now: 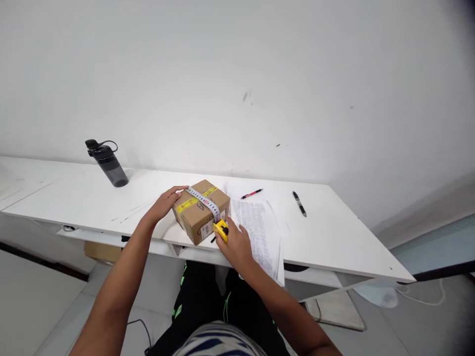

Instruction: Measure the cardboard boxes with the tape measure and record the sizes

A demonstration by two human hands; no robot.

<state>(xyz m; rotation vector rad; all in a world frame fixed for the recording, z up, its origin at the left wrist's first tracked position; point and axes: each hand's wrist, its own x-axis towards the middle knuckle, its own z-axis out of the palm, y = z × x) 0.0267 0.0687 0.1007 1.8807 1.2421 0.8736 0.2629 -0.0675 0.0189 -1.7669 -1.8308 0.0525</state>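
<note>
A brown cardboard box (191,217) with yellow tape strips sits near the front edge of the white table. Across its top lies the white blade of a tape measure (203,199), bending down at the right edge. My left hand (164,203) is at the box's far left corner, its fingertips pressing the blade's end there. The yellow case (221,230) of the tape measure is in the grip of my right hand (236,243), against the box's right side.
Printed papers (257,227) lie right of the box, with a red pen (252,193) behind them. Farther right is a black pen (299,203). A dark bottle (111,167) stands at the back left, near the wall. The table's front edge (315,267) runs close to my legs.
</note>
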